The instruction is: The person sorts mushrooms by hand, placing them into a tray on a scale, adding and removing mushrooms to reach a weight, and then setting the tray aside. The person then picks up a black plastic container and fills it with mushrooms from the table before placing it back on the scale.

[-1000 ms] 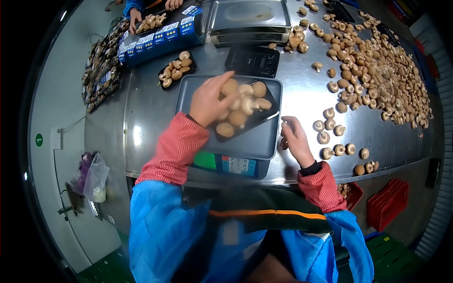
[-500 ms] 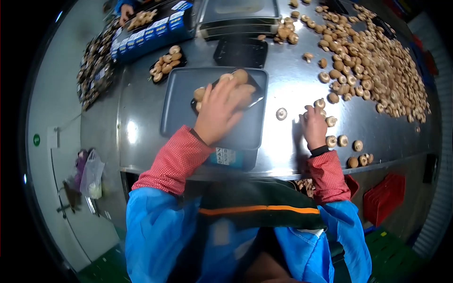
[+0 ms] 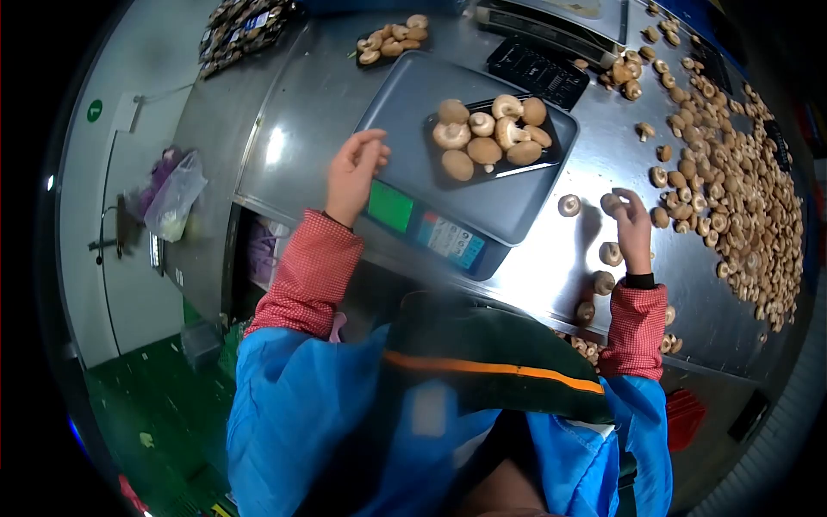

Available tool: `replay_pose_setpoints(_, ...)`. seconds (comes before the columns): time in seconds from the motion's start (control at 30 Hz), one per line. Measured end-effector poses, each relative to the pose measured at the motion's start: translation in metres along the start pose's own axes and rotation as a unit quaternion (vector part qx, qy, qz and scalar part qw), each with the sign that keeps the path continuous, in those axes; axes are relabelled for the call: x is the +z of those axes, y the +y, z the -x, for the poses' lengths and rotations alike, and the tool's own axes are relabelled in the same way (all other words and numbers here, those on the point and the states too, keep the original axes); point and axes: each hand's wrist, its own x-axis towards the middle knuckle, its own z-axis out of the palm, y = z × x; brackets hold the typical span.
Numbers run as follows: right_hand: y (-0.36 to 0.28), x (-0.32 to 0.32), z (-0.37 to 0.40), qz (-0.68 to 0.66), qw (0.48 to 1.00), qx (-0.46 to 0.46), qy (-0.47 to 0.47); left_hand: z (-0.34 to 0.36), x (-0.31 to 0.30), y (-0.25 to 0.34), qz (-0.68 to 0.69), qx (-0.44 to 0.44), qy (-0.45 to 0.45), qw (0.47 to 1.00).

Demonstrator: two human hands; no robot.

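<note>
Steel glints all along the work table, and from where I stand its middle is taken up by a scale with a green display on its near edge. On the scale's platter sits a black tray of brown mushrooms, caps and stems pointing every way. Past the scale's far edge lie another black tray and a smaller tray load of mushrooms; well off to its right spreads a great loose heap.

The worker's left hand hangs at the scale's left edge, fingers half curled, and I see nothing in it. To the right of the scale, the right hand is drawn nearly closed, its fingertips pinching a single mushroom; whether that one is clear of the steel I can't tell. Just beside it, between hand and scale, rests a loose mushroom.

I'd judge these light, a bit springy and easily bruised, with smooth caps that could roll. A gentle pinch across the cap's sides seems best, sparing the stem, which might snap. The loaded tray looks thin-walled, so better held by two opposite rims.
</note>
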Motion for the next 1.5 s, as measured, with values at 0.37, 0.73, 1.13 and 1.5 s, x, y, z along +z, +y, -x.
replay_pose_setpoints(0.37,-0.183,0.108,-0.023,-0.084,0.953,-0.273,-0.101,0.017,0.03,0.003,-0.302,0.091,-0.074,0.946)
replay_pose_setpoints(0.73,-0.145,0.096,-0.05,0.186,0.923,-0.275,0.194,0.011,0.056,0.013,-0.382,0.091,-0.087,0.915)
replay_pose_setpoints(1.13,-0.2,0.119,-0.065,0.188,0.918,-0.34,0.081,-0.027,0.032,-0.003,-0.303,-0.022,-0.13,0.944)
replay_pose_setpoints(1.5,-0.224,0.141,-0.098,-0.028,0.973,-0.171,-0.153,-0.019,0.033,-0.006,-0.287,0.036,-0.096,0.952)
